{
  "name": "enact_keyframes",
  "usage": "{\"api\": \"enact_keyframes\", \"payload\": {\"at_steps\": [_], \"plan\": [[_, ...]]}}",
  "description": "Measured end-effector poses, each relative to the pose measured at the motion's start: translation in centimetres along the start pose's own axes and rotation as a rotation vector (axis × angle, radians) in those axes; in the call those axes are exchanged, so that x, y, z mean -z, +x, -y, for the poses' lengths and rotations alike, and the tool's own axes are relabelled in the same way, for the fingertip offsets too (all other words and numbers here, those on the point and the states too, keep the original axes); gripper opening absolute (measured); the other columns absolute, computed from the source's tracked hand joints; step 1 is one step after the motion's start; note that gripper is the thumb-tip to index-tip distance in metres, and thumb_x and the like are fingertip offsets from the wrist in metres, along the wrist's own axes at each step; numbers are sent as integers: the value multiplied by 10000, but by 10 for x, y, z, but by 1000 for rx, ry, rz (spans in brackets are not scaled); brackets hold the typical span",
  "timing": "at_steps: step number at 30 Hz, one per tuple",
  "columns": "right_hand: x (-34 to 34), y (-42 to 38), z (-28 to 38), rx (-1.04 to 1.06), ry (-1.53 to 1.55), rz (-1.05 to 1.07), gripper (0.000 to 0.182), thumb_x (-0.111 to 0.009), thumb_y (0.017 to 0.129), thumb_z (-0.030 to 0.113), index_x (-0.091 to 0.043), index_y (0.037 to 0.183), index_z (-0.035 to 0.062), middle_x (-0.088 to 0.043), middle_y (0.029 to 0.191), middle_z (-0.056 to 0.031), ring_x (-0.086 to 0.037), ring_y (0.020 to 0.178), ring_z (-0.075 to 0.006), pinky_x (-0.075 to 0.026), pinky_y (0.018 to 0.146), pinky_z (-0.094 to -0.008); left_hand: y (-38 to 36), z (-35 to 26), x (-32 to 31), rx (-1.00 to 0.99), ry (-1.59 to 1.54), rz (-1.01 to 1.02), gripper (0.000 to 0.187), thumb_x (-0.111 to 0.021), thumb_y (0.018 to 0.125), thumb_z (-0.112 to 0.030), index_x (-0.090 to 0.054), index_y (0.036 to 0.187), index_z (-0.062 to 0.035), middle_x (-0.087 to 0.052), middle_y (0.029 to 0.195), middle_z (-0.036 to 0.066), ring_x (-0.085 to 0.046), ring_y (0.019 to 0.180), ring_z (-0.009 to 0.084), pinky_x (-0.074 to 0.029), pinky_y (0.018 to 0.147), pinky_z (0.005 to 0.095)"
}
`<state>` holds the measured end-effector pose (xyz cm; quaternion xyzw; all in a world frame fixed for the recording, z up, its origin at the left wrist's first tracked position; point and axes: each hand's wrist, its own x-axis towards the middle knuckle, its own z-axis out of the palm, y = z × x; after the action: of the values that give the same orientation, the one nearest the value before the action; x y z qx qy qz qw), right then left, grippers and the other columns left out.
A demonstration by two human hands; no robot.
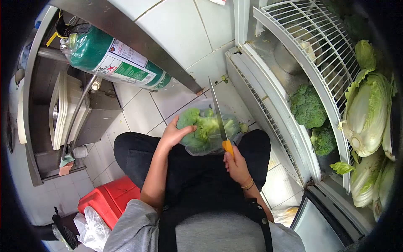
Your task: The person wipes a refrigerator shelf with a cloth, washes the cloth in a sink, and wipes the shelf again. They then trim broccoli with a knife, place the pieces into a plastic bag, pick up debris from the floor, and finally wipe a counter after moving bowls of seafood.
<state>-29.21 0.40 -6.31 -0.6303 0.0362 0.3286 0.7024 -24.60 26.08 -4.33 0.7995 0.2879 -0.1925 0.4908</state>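
Between the knees, over a clear plastic bag (201, 149), a head of broccoli (205, 124) lies with its florets to the left and its stem to the right. My left hand (174, 133) is closed around the floret side, thumb on top. My right hand (237, 166) grips the yellow handle of a knife (218, 110). The long blade points up and away from me, passing over the stem end of the broccoli. Whether the blade touches the stem cannot be told.
An open refrigerator (268, 107) stands at the right, with broccoli (308, 106) and a wire rack (310, 46) bearing cabbages (367, 113). A green cylinder (113, 59) hangs at the upper left beside a metal frame. A red box (110, 199) and a white plastic bag (91, 229) are lower left.
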Motion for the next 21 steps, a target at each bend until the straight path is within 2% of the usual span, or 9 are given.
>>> {"api": "enact_keyframes", "payload": {"at_steps": [2,3,5,9,15,17,19,20,21], "plan": [[-2,0,1,306,-207,-136,246,-467,912,217,-470,1039,7,-531,659,-84,-565,544,-161,-429,501,-279,-15,-23,0,-120,-255,-65,649,-726,671,-232,-430,1183,36,-592,1030,118,-575,928,193,-446,816,290],[-4,-2,3,310,-206,-132,246,-467,912,217,-470,1039,7,-531,659,-84,-565,544,-161,-429,501,-279,-13,-23,0,-121,-255,-71,649,-726,671,-232,-430,1183,36,-592,1030,118,-575,928,193,-446,816,290],[-7,-7,10,255,-149,-154,242,-478,901,207,-485,1032,4,-538,657,-131,-580,552,-247,-431,525,-314,-10,-24,0,-160,-421,-99,538,-703,701,-166,-451,1145,4,-597,981,98,-580,878,172,-461,776,287],[-2,3,12,205,-274,-130,240,-485,896,194,-493,1041,3,-529,629,-123,-574,547,-235,-430,522,-304,-11,-29,-6,-178,-515,-106,515,-700,708,-156,-455,1129,10,-597,972,100,-579,869,163,-467,757,287],[0,-15,86,538,-154,-287,203,-478,868,126,-505,1011,-16,-502,612,-61,-509,525,-117,-408,510,-241,-5,-26,-13,-173,-440,-122,537,-713,701,-170,-454,1134,15,-600,974,104,-586,853,171,-471,751,288],[-5,-11,74,559,-154,-362,211,-505,873,171,-499,983,-9,-543,615,-114,-567,511,-218,-450,497,-304,-2,-23,-15,-187,-448,-151,537,-724,675,-177,-477,1111,16,-605,972,112,-587,863,172,-469,758,295],[-12,14,47,399,-682,-329,272,-518,875,266,-479,955,9,-577,645,-205,-588,567,-385,-475,507,-435,-3,-25,-14,-257,-336,-167,532,-727,660,-171,-489,1098,12,-607,976,113,-586,876,173,-465,767,297],[-14,27,13,251,-755,-307,334,-505,873,348,-458,945,25,-569,685,-270,-545,652,-464,-447,538,-534,-3,-25,-14,-321,-220,-184,527,-730,644,-165,-500,1086,9,-609,979,115,-585,888,174,-462,777,300],[-18,21,11,252,-753,-315,334,-505,873,348,-458,945,25,-569,685,-270,-545,652,-464,-447,538,-534,-5,-21,-15,-326,-218,-178,527,-730,644,-165,-500,1086,9,-609,979,115,-585,888,174,-462,777,300]]}}
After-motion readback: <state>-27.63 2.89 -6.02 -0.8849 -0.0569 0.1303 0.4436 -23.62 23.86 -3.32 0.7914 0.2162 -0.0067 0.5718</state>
